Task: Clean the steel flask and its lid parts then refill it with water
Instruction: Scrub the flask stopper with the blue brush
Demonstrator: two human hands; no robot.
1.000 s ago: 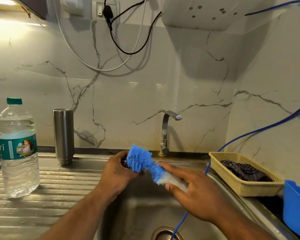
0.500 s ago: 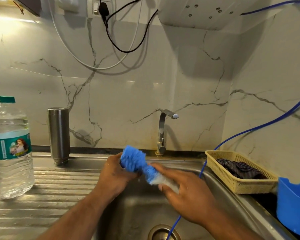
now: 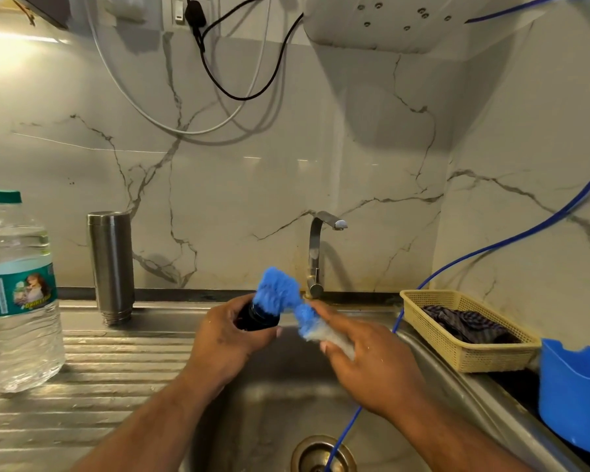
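Over the sink basin [image 3: 269, 410] my left hand [image 3: 225, 338] grips a dark round lid part [image 3: 254, 318]. My right hand [image 3: 365, 362] holds the pale handle of a blue bristle brush [image 3: 280, 291], whose bristles press against the lid part. The steel flask [image 3: 111, 267] stands upside down on the ribbed draining board, by the back wall, left of both hands. A clear plastic water bottle [image 3: 16, 294] with a green cap stands at the far left.
A steel tap [image 3: 319, 253] rises behind the hands. A thin blue hose [image 3: 491, 250] runs from the right wall down to the drain [image 3: 322, 454]. A beige basket [image 3: 464, 356] with dark cloth and a blue tub [image 3: 574, 396] sit on the right.
The brush has tilted more upright against the lid part, which now shows dark in my left hand. The camera has shifted a little to the right.
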